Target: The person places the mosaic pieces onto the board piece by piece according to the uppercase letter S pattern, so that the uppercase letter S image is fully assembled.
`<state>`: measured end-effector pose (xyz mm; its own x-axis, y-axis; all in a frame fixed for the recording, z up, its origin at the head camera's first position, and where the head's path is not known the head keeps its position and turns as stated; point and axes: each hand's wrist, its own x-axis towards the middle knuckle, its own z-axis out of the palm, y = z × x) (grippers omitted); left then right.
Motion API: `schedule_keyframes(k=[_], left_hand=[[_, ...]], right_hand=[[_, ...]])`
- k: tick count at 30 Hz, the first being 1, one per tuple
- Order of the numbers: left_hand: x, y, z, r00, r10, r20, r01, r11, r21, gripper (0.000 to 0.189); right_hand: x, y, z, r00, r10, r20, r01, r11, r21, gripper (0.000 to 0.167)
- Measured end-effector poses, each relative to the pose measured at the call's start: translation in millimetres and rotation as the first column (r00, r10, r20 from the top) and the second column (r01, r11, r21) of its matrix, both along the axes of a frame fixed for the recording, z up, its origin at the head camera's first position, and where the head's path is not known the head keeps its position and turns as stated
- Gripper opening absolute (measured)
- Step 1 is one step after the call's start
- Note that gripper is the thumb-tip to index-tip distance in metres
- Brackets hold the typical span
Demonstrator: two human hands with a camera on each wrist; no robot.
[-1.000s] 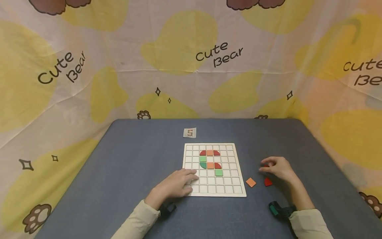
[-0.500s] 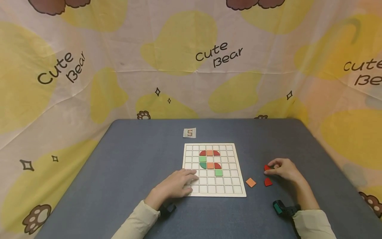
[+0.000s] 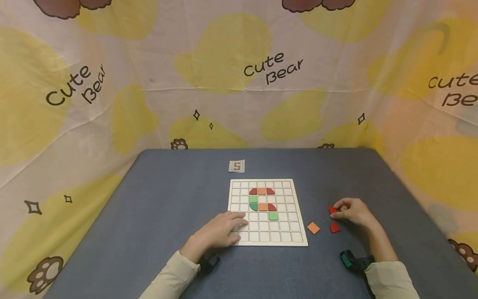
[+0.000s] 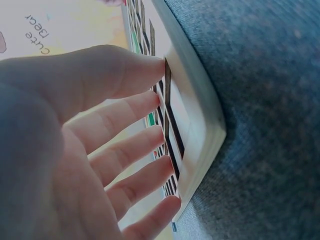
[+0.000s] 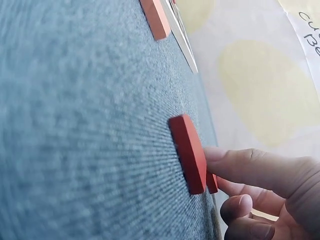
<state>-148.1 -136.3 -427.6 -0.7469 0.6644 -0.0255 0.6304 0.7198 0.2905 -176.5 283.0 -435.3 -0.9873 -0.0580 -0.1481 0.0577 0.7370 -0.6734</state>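
A white grid board [image 3: 295,236] lies on the dark table. Red, orange and green tiles fill some of its squares. My left hand [image 3: 218,230] rests on the board's near-left part, fingers spread and only slightly bent, with fingertips on the grid in the left wrist view. To the right of the board, my right hand [image 3: 352,211] has thumb and index finger at opposite sides of a red tile [image 3: 332,210], pinching it at table level. A second red tile [image 3: 335,227] with one rounded side lies just nearer; in the right wrist view this red tile [image 5: 189,155] partly hides the pinched one.
An orange square tile [image 3: 313,228] lies between the board and the red tiles. Behind the board is a small card [image 3: 237,166] printed with a figure like a 5. A patterned cloth [image 3: 220,54] hangs beyond the table's far edge.
My right hand has shifted slightly right and nearer, uncovering more of the farther red tile, which its thumb and index finger now flank. My left hand stays in place on the board.
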Motion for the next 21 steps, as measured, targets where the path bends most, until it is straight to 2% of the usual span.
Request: schedule_keyframes(k=[8, 21], left_hand=[[-0.5, -0.7, 0.1, 1.0, 0.006, -0.001, -0.006, 1.0, 0.0, 0.04], [-0.1, -0.4, 1.3, 1.0, 0.005, 0.012, -0.005, 1.0, -0.001, 0.039]], right_hand=[[-0.8, -5, 2.2, 1.0, 0.022, -0.02, -0.022, 1.0, 0.002, 0.035], [-0.4, -23, 2.2, 0.992, 0.118, -0.039, -0.119, 0.993, -0.023, 0.03]])
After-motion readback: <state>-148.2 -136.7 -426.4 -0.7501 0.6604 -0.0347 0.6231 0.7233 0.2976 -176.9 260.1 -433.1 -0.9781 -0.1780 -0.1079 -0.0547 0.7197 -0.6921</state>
